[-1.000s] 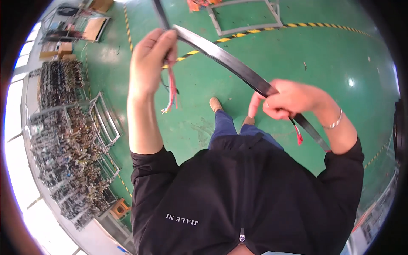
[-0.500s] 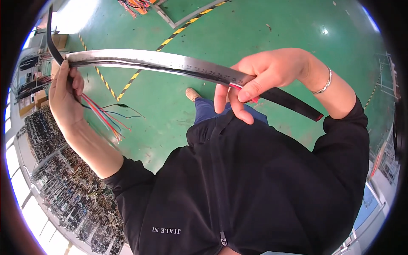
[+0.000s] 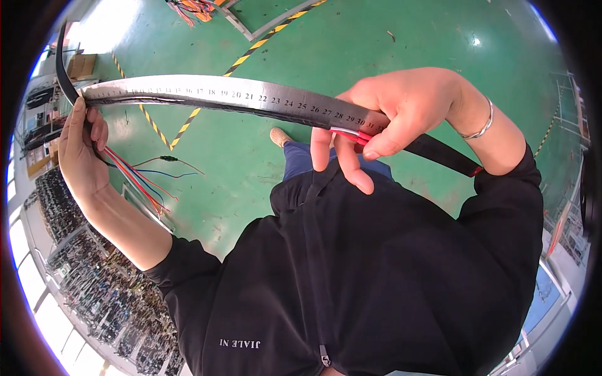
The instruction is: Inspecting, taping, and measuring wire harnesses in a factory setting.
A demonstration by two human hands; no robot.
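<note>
A long steel ruler [image 3: 213, 86] with printed markings bows between my two hands. At its left end my left hand [image 3: 84, 144] pinches it together with a black cable sleeve [image 3: 61, 66], which rises toward the upper left and also runs along the ruler's lower edge. Thin red, blue and dark wires [image 3: 141, 182] hang loose beside the left wrist. My right hand [image 3: 407, 113] grips the ruler nearer its other end, thumb below. Under those fingers a red and white wire [image 3: 351, 133] shows, its far part hidden. Past that hand a dark, red-tipped strip [image 3: 445, 155] sticks out.
Green floor [image 3: 433, 37] lies below, crossed by yellow-black tape [image 3: 235, 67]. Heaps of dark cable bundles [image 3: 119, 294] fill the lower left. Cardboard boxes [image 3: 81, 65] stand at the far left, and orange wires [image 3: 188, 9] lie at the top.
My left hand has shifted slightly left and down with the ruler's end. The ruler has tilted so its markings show more plainly. My right hand keeps its grip almost in place.
</note>
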